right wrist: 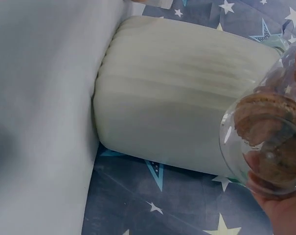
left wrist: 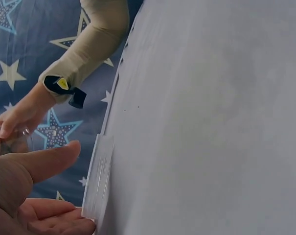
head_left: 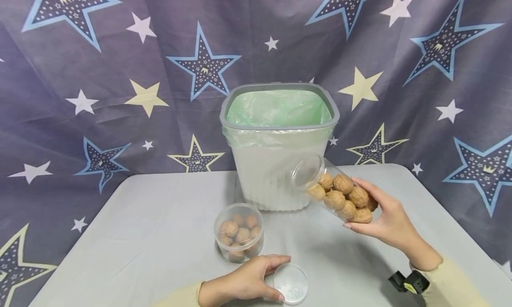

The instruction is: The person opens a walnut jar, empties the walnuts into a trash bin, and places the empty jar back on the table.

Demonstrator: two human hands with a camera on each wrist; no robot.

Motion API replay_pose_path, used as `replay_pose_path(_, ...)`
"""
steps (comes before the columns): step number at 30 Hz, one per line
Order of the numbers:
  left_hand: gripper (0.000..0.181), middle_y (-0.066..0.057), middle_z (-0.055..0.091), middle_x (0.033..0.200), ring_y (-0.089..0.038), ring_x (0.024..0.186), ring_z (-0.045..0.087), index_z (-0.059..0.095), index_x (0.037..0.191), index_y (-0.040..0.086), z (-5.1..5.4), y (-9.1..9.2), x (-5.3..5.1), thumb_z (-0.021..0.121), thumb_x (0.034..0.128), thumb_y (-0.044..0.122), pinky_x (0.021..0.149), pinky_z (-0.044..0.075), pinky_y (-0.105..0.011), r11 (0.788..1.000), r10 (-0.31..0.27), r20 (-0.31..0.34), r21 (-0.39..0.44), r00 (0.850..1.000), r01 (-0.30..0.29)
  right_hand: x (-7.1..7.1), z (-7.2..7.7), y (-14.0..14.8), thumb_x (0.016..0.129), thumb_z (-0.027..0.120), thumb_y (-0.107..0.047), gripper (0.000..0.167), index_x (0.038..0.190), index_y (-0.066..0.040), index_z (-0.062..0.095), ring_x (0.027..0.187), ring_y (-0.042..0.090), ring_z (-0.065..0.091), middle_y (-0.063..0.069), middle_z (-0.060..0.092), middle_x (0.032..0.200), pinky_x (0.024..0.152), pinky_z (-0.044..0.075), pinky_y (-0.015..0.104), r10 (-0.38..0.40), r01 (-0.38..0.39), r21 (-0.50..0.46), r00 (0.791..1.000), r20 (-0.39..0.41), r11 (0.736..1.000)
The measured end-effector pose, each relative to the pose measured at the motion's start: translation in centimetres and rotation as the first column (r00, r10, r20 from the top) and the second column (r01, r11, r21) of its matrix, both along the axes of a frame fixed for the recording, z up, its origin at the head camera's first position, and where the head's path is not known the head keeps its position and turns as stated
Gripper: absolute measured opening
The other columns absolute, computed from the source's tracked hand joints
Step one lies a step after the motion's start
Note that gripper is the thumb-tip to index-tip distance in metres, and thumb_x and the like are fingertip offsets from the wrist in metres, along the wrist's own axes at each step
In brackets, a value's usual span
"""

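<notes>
My right hand grips a clear plastic jar of walnuts, tilted above the table with its mouth toward the upper left. In the right wrist view the jar's round base faces the camera, and the fingers wrap its side. My left hand rests low at the front, beside a clear round lid lying on the table. Its fingertips touch the lid's rim, while the thumb is outstretched in the left wrist view. Behind that hand stands a clear round container with several walnuts inside.
A white bin with a grey rim and green liner bag stands at the table's back edge, just beyond the jar. The pale table meets a star-patterned curtain.
</notes>
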State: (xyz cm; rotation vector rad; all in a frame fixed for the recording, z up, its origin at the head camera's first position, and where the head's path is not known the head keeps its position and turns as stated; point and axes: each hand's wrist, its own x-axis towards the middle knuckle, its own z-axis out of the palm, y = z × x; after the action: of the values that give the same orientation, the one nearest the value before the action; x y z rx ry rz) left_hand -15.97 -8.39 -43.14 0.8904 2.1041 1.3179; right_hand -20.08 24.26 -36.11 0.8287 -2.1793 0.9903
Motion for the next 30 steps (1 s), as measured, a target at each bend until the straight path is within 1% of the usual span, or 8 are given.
replay_pose_path(8,0.075,-0.015,0.042,0.144,-0.024,0.133,0.040,0.041,0.139,-0.001,1.5,-0.8,0.0,0.075,0.0788,0.025,0.104,0.038,-0.028,1.000,0.000,-0.153,0.004,0.988,0.001,-0.1,1.5,0.8,0.038,0.090,0.000,0.099,0.129,0.003,0.053,0.075,0.000,0.051,-0.011,0.059,0.111,0.065,0.041,0.011,0.003,-0.005,-0.019,0.997,-0.080,1.000)
replay_pose_path(12,0.073,-0.015,0.044,0.143,-0.025,0.131,0.042,0.042,0.140,0.001,3.2,-1.4,-0.2,0.076,0.0791,0.024,0.105,0.038,-0.030,0.998,0.051,-0.282,0.041,0.958,-0.041,-0.2,2.1,1.3,0.047,0.094,-0.020,0.094,0.128,0.005,0.053,0.073,0.000,0.049,-0.013,0.058,0.109,0.065,0.039,0.009,0.002,-0.007,-0.047,0.993,-0.121,0.999)
replay_pose_path(14,0.073,-0.014,0.045,0.142,-0.026,0.130,0.043,0.043,0.140,0.003,4.5,-1.9,-0.4,0.077,0.0780,0.023,0.106,0.037,-0.035,0.995,0.093,-0.358,0.053,0.929,-0.080,-0.3,2.3,1.5,0.056,0.090,-0.036,0.091,0.127,0.007,0.053,0.073,-0.001,0.049,-0.014,0.058,0.111,0.065,0.039,0.008,0.004,-0.013,-0.067,0.990,-0.137,0.998)
replay_pose_path(17,0.075,-0.011,0.047,0.141,-0.027,0.127,0.046,0.045,0.139,0.005,6.9,-2.8,-0.8,0.079,0.0748,0.023,0.106,0.036,-0.043,0.986,0.167,-0.481,0.082,0.860,-0.145,-0.5,2.7,1.9,0.062,0.083,-0.049,0.092,0.125,0.010,0.053,0.076,0.000,0.049,-0.013,0.055,0.116,0.066,0.038,0.007,-0.001,-0.011,-0.077,0.989,-0.150,0.997)
replay_pose_path(21,0.075,-0.010,0.048,0.140,-0.026,0.127,0.046,0.046,0.138,0.005,10.1,-4.5,-1.7,0.080,0.0721,0.019,0.106,0.035,-0.044,0.962,0.271,-0.576,0.173,0.771,-0.209,-0.4,3.1,2.3,0.047,0.094,-0.019,0.093,0.127,0.007,0.053,0.078,-0.002,0.049,-0.017,0.053,0.118,0.068,0.038,0.006,-0.066,0.061,-0.041,0.990,-0.125,0.997)
replay_pose_path(24,0.073,-0.012,0.046,0.141,-0.025,0.130,0.043,0.047,0.138,0.004,12.0,-5.7,-2.7,0.079,0.0726,0.011,0.107,0.035,-0.038,0.934,0.354,-0.586,0.263,0.729,-0.242,-0.4,3.3,2.6,0.033,0.090,0.006,0.102,0.129,0.004,0.053,0.077,-0.005,0.048,-0.024,0.052,0.113,0.068,0.037,0.006,-0.126,0.126,-0.011,0.985,-0.120,0.992)
replay_pose_path(26,0.071,-0.012,0.046,0.141,-0.025,0.130,0.044,0.047,0.137,0.003,13.2,-6.4,-3.6,0.078,0.0731,0.006,0.106,0.036,-0.033,0.911,0.407,-0.589,0.317,0.698,-0.264,-0.5,3.3,2.7,0.029,0.089,0.010,0.106,0.129,0.003,0.053,0.076,-0.005,0.049,-0.026,0.052,0.111,0.068,0.037,0.006,-0.146,0.147,-0.008,0.980,-0.135,0.989)
replay_pose_path(30,0.068,-0.010,0.048,0.140,-0.022,0.129,0.044,0.048,0.137,0.003,15.2,-7.4,-5.1,0.076,0.0744,-0.001,0.104,0.037,-0.025,0.863,0.498,-0.561,0.395,0.661,-0.315,-0.7,3.6,3.0,0.029,0.088,0.013,0.107,0.129,0.003,0.053,0.079,-0.007,0.049,-0.028,0.052,0.112,0.069,0.037,0.005,-0.168,0.166,-0.027,0.977,-0.129,0.986)
